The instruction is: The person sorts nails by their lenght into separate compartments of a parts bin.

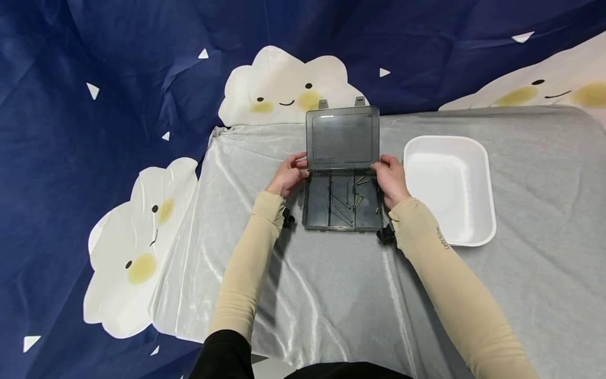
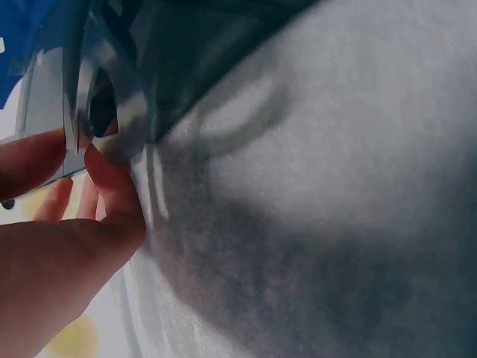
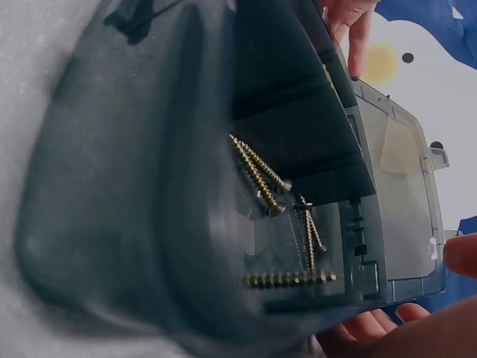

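Note:
A smoky-grey compartment box rests on the cloth, its see-through lid raised and tilted back. Long thin dark nails or screws lie in the middle compartment. Brass-coloured screws lie in the right-hand part. My left hand holds the box at its left side near the hinge; in the left wrist view, thumb and finger pinch its clear plastic edge. My right hand grips the opposite side near the hinge, and in the right wrist view fingers curl around behind the wall.
A white plastic tub stands just right of the box, close to my right hand. Grey cloth covers the table, with folds in it. Behind hangs a dark blue curtain with cloud faces.

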`<state>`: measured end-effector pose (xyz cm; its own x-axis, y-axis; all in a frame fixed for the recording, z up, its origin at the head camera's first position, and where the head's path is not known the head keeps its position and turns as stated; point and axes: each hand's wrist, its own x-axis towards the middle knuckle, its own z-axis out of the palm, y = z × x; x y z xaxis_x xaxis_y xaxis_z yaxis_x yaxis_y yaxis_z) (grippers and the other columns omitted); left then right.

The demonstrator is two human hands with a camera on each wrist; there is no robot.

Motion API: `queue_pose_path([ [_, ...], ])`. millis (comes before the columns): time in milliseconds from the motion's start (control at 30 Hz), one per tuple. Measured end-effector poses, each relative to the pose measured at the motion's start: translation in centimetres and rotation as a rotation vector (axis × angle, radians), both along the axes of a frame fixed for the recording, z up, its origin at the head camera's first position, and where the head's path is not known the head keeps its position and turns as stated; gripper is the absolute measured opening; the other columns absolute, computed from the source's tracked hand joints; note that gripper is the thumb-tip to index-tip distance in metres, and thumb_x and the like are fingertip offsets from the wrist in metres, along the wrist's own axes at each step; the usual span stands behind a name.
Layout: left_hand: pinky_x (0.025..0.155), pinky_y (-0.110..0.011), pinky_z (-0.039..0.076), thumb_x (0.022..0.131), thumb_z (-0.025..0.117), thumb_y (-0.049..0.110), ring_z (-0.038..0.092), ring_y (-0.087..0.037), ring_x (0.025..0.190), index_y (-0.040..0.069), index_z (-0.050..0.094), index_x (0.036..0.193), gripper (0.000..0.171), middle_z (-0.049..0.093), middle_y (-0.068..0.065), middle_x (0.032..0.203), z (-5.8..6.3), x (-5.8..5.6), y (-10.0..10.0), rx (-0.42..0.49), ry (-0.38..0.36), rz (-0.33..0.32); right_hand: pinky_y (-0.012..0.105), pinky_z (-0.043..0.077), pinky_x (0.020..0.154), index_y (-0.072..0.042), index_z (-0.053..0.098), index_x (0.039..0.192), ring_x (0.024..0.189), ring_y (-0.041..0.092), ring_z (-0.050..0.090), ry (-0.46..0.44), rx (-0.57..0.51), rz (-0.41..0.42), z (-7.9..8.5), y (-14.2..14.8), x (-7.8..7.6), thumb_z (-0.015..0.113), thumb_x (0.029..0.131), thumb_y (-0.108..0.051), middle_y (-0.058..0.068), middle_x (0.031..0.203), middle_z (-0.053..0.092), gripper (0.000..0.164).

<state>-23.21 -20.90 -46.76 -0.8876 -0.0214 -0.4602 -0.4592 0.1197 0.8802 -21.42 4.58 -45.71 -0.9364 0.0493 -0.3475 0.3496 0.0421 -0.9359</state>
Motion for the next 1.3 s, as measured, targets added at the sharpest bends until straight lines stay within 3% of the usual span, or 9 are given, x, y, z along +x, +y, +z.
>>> queue_pose_path([
  [100,0.066,-0.022,0.048,0.087,0.056,-0.013,0.059,-0.015,0.087,0.018,0.045,0.144,0.066,0.052,-0.013,0.135,0.0,0.1,0.0,0.016,0.013,0.014,0.035,0.031,0.113,0.006,0.029,0.147,0.135,0.028,0.035,0.002,-0.001,-0.007,0.1,0.0,0.0,0.045,0.095,-0.009,0.022,0.15,0.034,0.056],
  [200,0.066,-0.022,0.048,0.086,0.056,-0.015,0.06,-0.015,0.088,0.016,0.045,0.144,0.067,0.051,-0.014,0.135,0.0,0.1,0.0,0.017,0.024,0.023,0.035,0.03,0.114,0.005,0.028,0.147,0.137,0.027,0.034,0.004,0.0,-0.005,0.2,-0.1,0.1,0.045,0.095,-0.01,0.021,0.151,0.033,0.057],
  [467,0.074,-0.024,0.05,0.084,0.056,-0.018,0.061,-0.03,0.114,0.013,0.047,0.142,0.067,0.05,-0.017,0.135,-0.1,0.3,0.3,-0.035,0.094,0.019,0.036,0.028,0.116,0.003,0.024,0.15,0.143,0.027,0.03,0.032,0.008,0.019,0.4,0.1,0.2,0.045,0.096,-0.01,0.018,0.154,0.029,0.059],
  [733,0.072,-0.023,0.049,0.084,0.058,-0.015,0.064,-0.022,0.097,0.014,0.051,0.138,0.061,0.054,-0.016,0.124,-0.5,0.5,0.5,-0.09,0.161,0.028,0.036,0.031,0.115,0.0,0.026,0.15,0.14,0.028,0.035,0.072,0.033,0.028,0.5,0.2,0.2,0.048,0.095,-0.012,0.019,0.152,0.033,0.06],
  [967,0.072,-0.022,0.048,0.086,0.06,-0.01,0.06,-0.019,0.091,0.011,0.055,0.134,0.053,0.057,-0.02,0.122,-0.4,0.8,0.6,-0.129,0.241,0.02,0.034,0.038,0.106,-0.004,0.031,0.149,0.131,0.028,0.044,0.086,0.09,0.038,1.3,0.5,-0.1,0.051,0.095,-0.015,0.019,0.145,0.039,0.059],
  [1167,0.08,-0.026,0.051,0.088,0.059,-0.008,0.063,-0.029,0.101,0.004,0.057,0.128,0.042,0.059,-0.022,0.121,-0.1,0.9,0.6,-0.131,0.286,0.014,0.029,0.038,0.095,-0.008,0.035,0.147,0.123,0.025,0.042,0.127,0.14,0.037,1.8,0.8,-0.1,0.052,0.095,-0.018,0.019,0.139,0.043,0.056],
  [1300,0.088,-0.034,0.052,0.092,0.059,-0.001,0.06,-0.031,0.112,0.0,0.061,0.119,0.027,0.06,-0.02,0.122,0.3,1.4,0.6,-0.239,0.332,-0.033,0.031,0.04,0.099,-0.003,0.047,0.138,0.122,0.027,0.048,0.191,0.161,0.054,2.1,0.8,0.1,0.051,0.097,-0.019,0.019,0.135,0.049,0.045],
])
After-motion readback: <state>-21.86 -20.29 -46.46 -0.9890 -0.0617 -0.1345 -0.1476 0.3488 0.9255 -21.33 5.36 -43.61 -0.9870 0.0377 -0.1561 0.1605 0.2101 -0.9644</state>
